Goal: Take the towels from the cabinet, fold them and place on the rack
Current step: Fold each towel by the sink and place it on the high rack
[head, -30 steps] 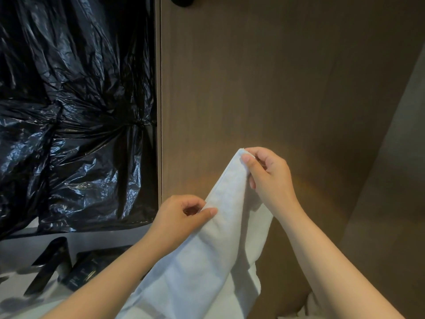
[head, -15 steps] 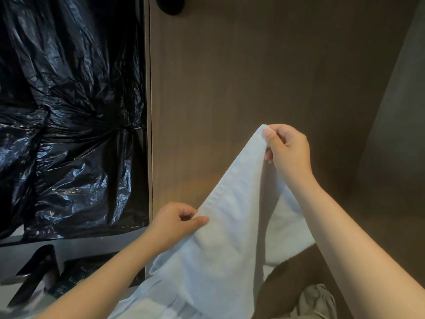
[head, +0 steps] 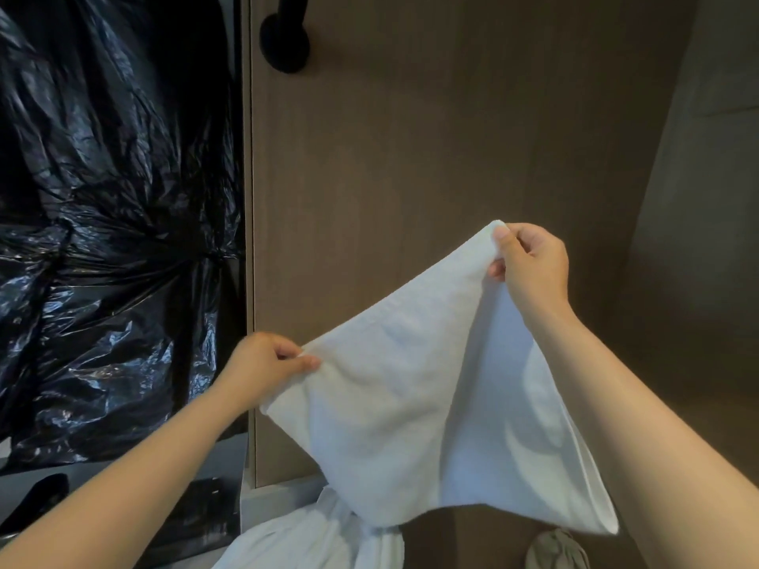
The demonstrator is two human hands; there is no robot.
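A white towel (head: 415,400) hangs spread in the air in front of a brown wooden cabinet door (head: 431,137). My left hand (head: 263,369) pinches its lower left corner between thumb and curled fingers. My right hand (head: 530,266) pinches the upper right corner, held higher and farther right. The towel's top edge runs taut between the two hands, and the rest drapes down in folds. No rack is in view.
A black round handle (head: 283,43) sticks out at the door's top left. Crumpled black plastic sheeting (head: 111,240) fills the left side. White cloth (head: 328,535) bunches below the towel, and a shoe tip (head: 556,550) shows at the bottom right.
My hands have drawn apart, the right one moving right and the left one staying low. The towel, narrow and bunched before, now spreads wide between them.
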